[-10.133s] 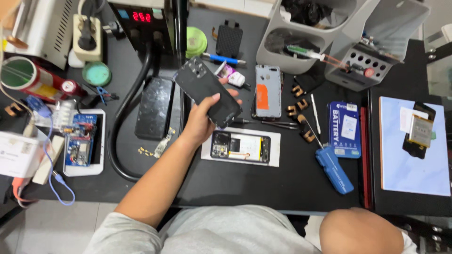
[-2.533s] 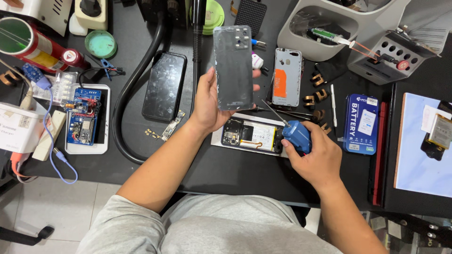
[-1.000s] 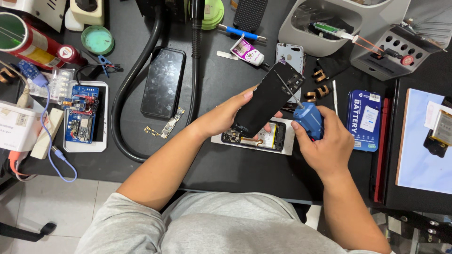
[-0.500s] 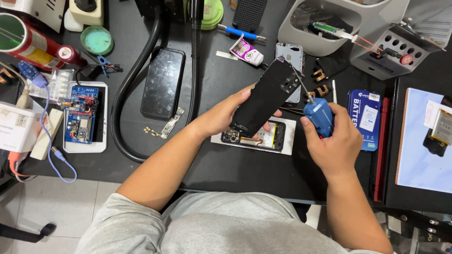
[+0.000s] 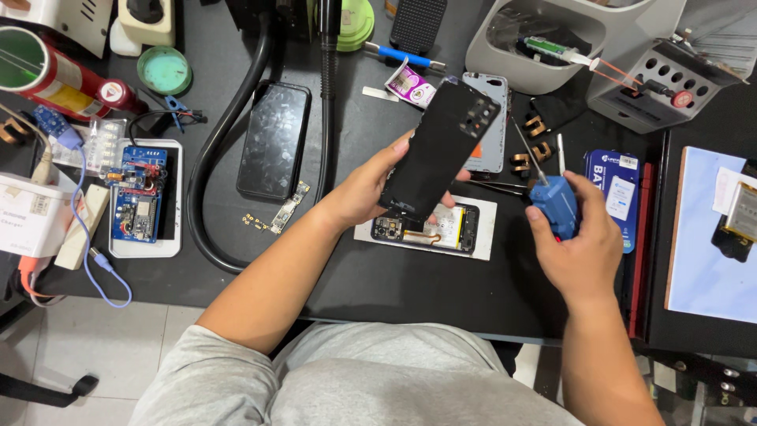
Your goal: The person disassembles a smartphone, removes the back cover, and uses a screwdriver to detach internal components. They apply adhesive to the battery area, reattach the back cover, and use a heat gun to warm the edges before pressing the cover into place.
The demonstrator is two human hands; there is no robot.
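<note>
Black phone back cover point(image 5: 441, 150) tilted in left hand point(image 5: 371, 189), right hand point(image 5: 583, 244) — fisted on blue screwdriver point(image 5: 554, 203)

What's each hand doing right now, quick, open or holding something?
Left hand: closed on the black phone back cover, held tilted above the opened phone.
Right hand: closed around a blue-handled screwdriver.
</note>
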